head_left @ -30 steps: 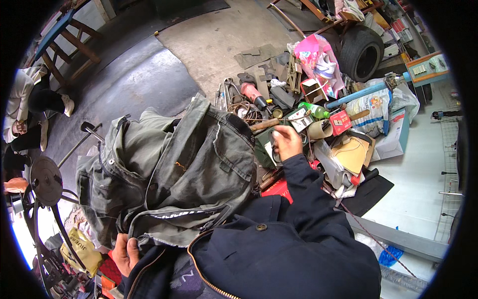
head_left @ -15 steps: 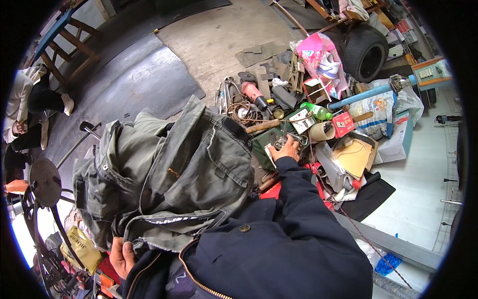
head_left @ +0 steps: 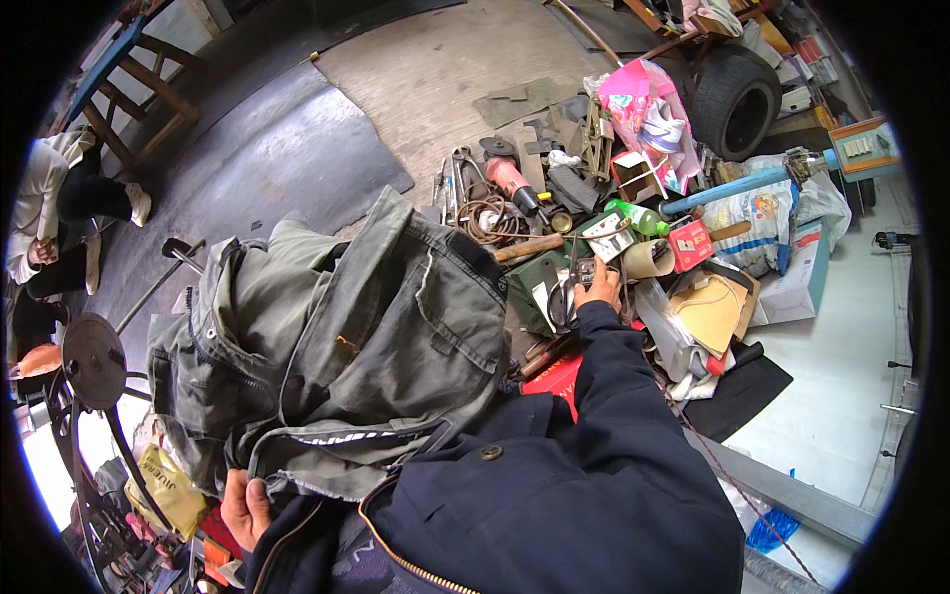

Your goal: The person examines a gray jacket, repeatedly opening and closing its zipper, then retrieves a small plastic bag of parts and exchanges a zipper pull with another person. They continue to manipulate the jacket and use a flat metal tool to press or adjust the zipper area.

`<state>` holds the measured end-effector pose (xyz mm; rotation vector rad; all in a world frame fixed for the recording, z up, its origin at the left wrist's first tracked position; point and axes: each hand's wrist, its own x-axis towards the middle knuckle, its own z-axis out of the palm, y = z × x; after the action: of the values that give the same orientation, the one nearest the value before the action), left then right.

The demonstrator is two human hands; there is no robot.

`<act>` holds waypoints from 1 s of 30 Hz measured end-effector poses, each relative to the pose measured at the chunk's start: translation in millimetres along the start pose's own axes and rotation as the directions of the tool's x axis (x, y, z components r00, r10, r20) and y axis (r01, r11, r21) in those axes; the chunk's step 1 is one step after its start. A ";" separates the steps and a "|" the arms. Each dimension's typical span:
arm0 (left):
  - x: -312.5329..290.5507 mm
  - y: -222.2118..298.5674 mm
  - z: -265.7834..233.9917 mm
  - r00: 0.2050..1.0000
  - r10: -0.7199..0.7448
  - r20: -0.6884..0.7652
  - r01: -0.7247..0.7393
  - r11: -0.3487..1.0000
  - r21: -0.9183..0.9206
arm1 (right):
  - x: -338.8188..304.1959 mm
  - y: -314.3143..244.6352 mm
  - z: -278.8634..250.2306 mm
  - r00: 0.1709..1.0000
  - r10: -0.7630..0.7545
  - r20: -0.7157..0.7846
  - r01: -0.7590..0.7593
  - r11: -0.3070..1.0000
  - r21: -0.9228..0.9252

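Note:
A grey-green jacket with a zipper and flap pocket lies bunched in front of me. At its lower left edge, my left hand pinches the cloth between thumb and fingers. My right hand reaches into a heap of tools and parts on the right. Its fingers are bent around something small and dark with metal parts, whose kind I cannot make out. Close by are a green box, a white card-like piece, a beige roll and a small red box.
A red angle grinder, a wooden handle and a green bottle lie in the heap. Behind stands a tyre. A round metal plate on a machine rises at left. Another person sits far left.
My right hand has shifted slightly right and away from me within the heap, its fingers now closer together. The left hand keeps its pinch on the jacket.

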<state>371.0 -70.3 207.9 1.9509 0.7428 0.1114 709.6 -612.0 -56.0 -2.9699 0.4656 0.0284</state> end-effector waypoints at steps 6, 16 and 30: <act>0.9 -0.8 2.1 1.000 0.005 -0.010 -0.005 1.000 -0.015 | -19.6 -4.6 5.9 0.953 -0.269 -0.140 0.290 0.944 0.156; -1.5 1.6 4.2 0.999 0.037 -0.024 -0.038 0.999 -0.023 | -15.7 -59.7 7.6 0.970 -0.040 0.241 0.058 0.996 -0.069; -2.6 1.7 6.2 0.997 0.066 -0.047 -0.068 0.997 -0.043 | -24.8 -78.9 25.9 0.937 -0.226 0.268 0.282 0.940 -0.191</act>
<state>372.1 -77.1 206.9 1.9371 0.6989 0.2119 710.2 -526.5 -70.5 -3.1632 0.0437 0.4410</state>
